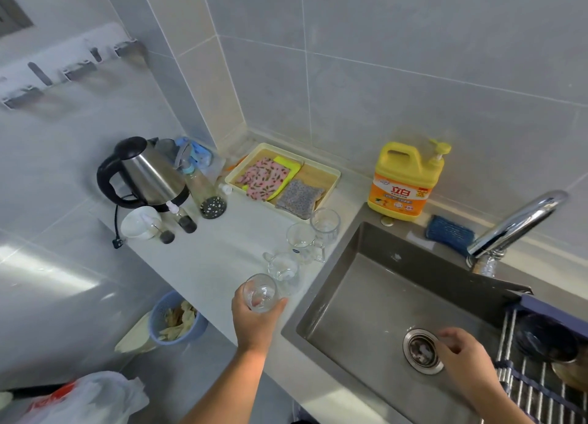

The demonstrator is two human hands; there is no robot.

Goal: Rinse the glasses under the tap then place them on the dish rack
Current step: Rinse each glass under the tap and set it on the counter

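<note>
Left hand (254,323) fingers gripping clear glass (259,293) above counter (222,255); right hand (466,360) hovering over sink (366,296), fingers loosely curled, empty.

Dish rack (525,401) partly off-frame, right.

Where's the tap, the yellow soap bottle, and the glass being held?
tap (521,221): head view, middle of the shiny spout.
yellow soap bottle (401,195): head view, on its orange label.
held glass (259,292): head view, its clear middle.
</note>
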